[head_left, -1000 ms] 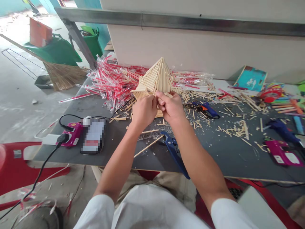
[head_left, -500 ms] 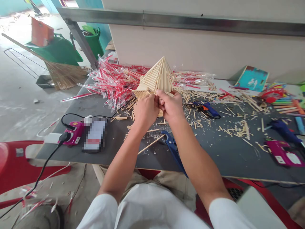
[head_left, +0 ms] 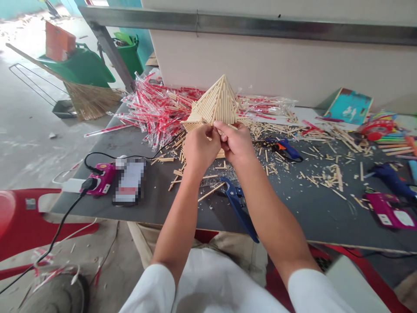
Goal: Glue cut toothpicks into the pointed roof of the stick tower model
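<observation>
Where the two bare forearms meet at mid-desk, left hand [head_left: 199, 148] and right hand [head_left: 237, 143] close together on the near lower edge of a pale pyramid built of glued wooden sticks [head_left: 219, 104]. Both curled, fingertips pinching at the same spot on that edge, thumbs nearly touching; whether a loose stick sits between them, cannot tell. Pyramid just beyond the knuckles, on the far side of both hands, apex up, sticks running from base toward the tip. Neither hand clearly nearer: left on the left half of the near edge, right on the right half.

Underneath, a dark grey desk [head_left: 293, 217], strewn with short cut-off wooden stick pieces [head_left: 322, 174]. Far left of the pyramid, a heap of clear-and-red plastic stick wrappers [head_left: 156, 108]. Near the right forearm, blue-handled cutting pliers [head_left: 239, 206], partly under the arm. Right of the hands, a blue hot-glue gun [head_left: 285, 148]; further right, a second blue glue gun [head_left: 391, 178] and a magenta plug adaptor [head_left: 387, 211]. Near left, another magenta adaptor with a black cable [head_left: 102, 180] beside a phone with blurred screen [head_left: 129, 182]. Far right, a teal booklet [head_left: 350, 106] propped against the pale partition wall [head_left: 276, 65].

Beyond the desk on the left, concrete floor, a straw broom [head_left: 87, 100] and green bins [head_left: 81, 67]. Red plastic chair [head_left: 29, 217] at near left.
</observation>
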A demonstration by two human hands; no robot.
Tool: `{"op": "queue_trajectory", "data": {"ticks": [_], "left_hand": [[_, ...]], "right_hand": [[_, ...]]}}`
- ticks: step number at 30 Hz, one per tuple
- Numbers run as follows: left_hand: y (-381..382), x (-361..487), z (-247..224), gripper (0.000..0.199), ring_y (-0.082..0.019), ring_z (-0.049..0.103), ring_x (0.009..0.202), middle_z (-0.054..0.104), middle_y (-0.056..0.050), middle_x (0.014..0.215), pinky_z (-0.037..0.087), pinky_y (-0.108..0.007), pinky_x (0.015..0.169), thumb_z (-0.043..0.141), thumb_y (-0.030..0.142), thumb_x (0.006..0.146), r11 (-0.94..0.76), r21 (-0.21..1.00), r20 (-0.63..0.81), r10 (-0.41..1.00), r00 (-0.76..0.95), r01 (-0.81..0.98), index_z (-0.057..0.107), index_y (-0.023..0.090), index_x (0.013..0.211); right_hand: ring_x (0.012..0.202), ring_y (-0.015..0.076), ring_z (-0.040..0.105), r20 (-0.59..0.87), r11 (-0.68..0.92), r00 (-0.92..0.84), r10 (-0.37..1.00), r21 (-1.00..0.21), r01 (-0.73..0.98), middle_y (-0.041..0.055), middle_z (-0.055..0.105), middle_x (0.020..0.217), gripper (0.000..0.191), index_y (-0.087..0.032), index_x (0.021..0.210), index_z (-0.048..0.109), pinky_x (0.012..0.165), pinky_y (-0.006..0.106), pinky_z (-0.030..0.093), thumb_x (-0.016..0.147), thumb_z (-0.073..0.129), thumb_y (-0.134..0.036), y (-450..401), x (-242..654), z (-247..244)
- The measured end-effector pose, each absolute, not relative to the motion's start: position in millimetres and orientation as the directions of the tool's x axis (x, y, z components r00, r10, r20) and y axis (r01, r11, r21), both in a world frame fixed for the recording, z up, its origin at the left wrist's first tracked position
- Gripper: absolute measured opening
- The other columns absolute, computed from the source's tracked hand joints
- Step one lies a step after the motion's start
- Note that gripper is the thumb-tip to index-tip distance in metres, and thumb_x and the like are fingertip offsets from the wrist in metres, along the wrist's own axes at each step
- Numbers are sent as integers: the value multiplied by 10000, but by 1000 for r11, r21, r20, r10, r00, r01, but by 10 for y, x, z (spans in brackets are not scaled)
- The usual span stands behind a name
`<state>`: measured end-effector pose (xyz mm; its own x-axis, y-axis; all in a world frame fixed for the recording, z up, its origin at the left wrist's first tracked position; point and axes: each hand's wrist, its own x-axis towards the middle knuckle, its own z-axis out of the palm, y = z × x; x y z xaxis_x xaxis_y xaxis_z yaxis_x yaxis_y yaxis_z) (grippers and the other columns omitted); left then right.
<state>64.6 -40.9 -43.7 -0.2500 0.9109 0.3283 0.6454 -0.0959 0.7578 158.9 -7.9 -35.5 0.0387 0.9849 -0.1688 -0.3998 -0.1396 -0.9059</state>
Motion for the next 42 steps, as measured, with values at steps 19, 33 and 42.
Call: {"op": "queue_trajectory", "data": {"ticks": [19, 33, 42], "left_hand": [[-390, 919, -409, 291, -171, 487, 604, 615, -27, 632, 268, -333, 593, 545, 308, 893, 129, 743, 294, 819, -494, 657, 583, 219, 619], [-359, 969, -448, 298, -174, 455, 601, 604, -39, 629, 260, -337, 612, 537, 328, 894, 150, 721, 342, 772, -536, 677, 587, 225, 619], [-317, 942, -555, 306, -211, 548, 668, 697, -78, 731, 246, -355, 630, 508, 331, 929, 165, 637, 406, 758, -510, 753, 721, 226, 735]], "right_hand": [[521, 57, 569, -121, -121, -21, 992, -950, -288, 13, 736, 1041, 390, -233, 1034, 633, 445, 231, 460, 736, 840, -376, -484, 2390, -598], [522, 61, 535, -167, -113, 133, 977, -932, -345, 11, 719, 948, 323, -218, 989, 716, 423, 205, 418, 745, 865, -368, -871, 2928, -1075], [690, 65, 579, -213, -116, 216, 953, -914, -389, -4, 669, 983, 278, -227, 919, 755, 489, 166, 427, 715, 891, -360, -1087, 2999, -1244]]}}
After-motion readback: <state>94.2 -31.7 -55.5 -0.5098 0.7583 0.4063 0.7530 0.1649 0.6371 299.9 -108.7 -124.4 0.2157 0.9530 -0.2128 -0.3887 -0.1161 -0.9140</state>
